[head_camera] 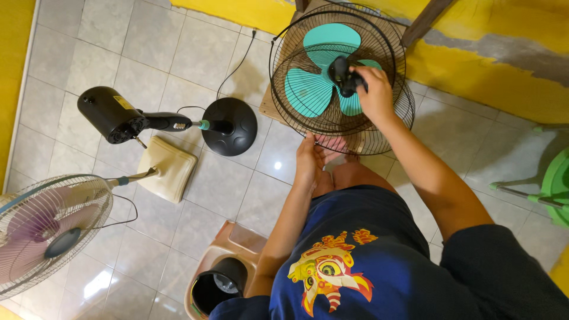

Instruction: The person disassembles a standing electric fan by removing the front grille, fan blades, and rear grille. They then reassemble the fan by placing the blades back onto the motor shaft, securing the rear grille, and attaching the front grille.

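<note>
We pinch black blade cap (342, 76) in right hand (372, 89) grip; left hand (308, 159) below steadies wire fan guard (296, 118) rim, stopping teal blades (311, 89) turning.

Teal-bladed fan (323, 77) in black cage (379, 127)

One label shows: a small yellow sticker (124, 102) on the black fan motor (109, 114) lying on the floor, well to the left of the left hand (308, 160). No packages, signs or screens show.
</note>
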